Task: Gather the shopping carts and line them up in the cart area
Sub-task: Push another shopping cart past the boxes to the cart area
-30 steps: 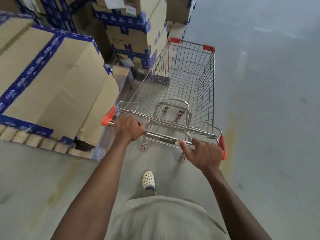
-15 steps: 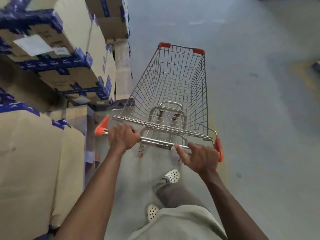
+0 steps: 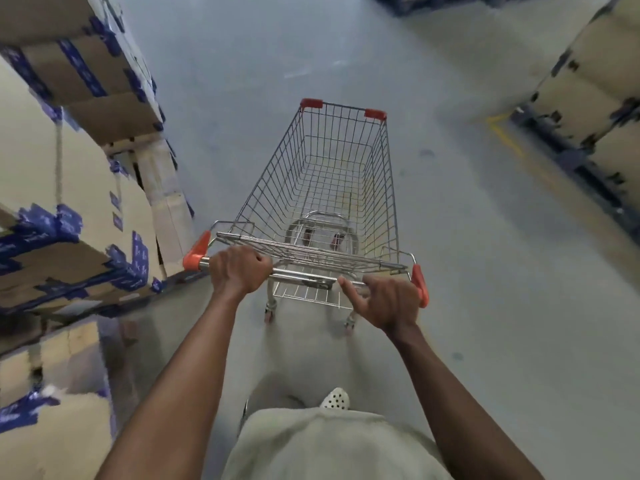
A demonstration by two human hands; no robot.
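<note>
- Head view is showing a wire shopping cart point(image 3: 386, 188) standing on the grey concrete floor point(image 3: 485, 306), straight ahead of the person, with its basket pointing away down an aisle.
- The left hand point(image 3: 239, 270) is gripping the metal handle bar point(image 3: 304, 273) near its left end, just beside an orange end cap point(image 3: 195, 252). Its grip is closed, with the fingers curling over the bar from above.
- The right hand point(image 3: 388, 299) is holding the same bar near its right end, just beside the other orange cap point(image 3: 419, 284). Its grip is wrapping the bar, with the thumb point(image 3: 346, 285) lying along it toward the middle.
- Both bare arms are reaching forward from a pale shirt point(image 3: 329, 445) at the bottom edge.
- Two orange corner caps point(image 3: 311, 103) are sitting on the far rim of the basket.
- A folded wire flap point(image 3: 304, 247) is lying against the rear of the basket, and a small wire rack point(image 3: 304, 294) is hanging below the handle, between the rear wheels point(image 3: 270, 311).
- Stacked cardboard boxes point(image 3: 69, 188) with blue tape are rising close on the cart's left.
- More boxes point(image 3: 595, 81) are sitting on a dark pallet point(image 3: 571, 161) well apart to the right, beside a yellow floor line point(image 3: 502, 133).
- A white perforated shoe point(image 3: 335, 398) is showing behind the cart.
</note>
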